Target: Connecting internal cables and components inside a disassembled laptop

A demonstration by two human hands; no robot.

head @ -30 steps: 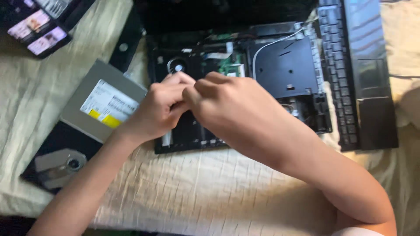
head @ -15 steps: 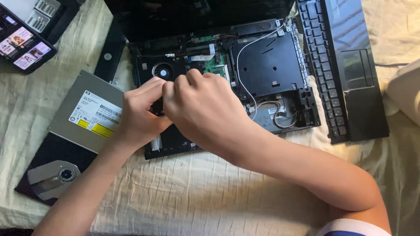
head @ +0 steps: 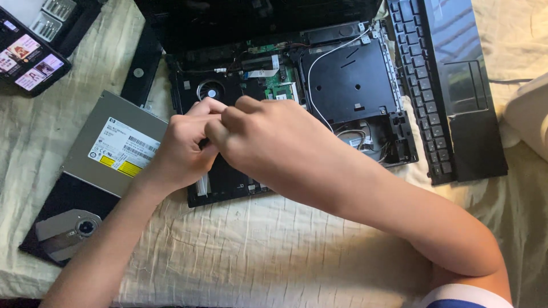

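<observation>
Both hands bunched together, centre-left of frame.
Left hand [head: 180, 151] comes up from lower left, fingers curled, knuckles up. Right hand [head: 265, 145] reaches in from lower right, forearm diagonal, fingers bent, fingertips meeting the left's. What they pinch is hidden.

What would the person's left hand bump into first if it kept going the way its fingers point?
The left hand points up and to the right, and its fingers already touch the right hand, so that comes first. Beyond lies the opened laptop base; depth there is hard to judge.
</observation>
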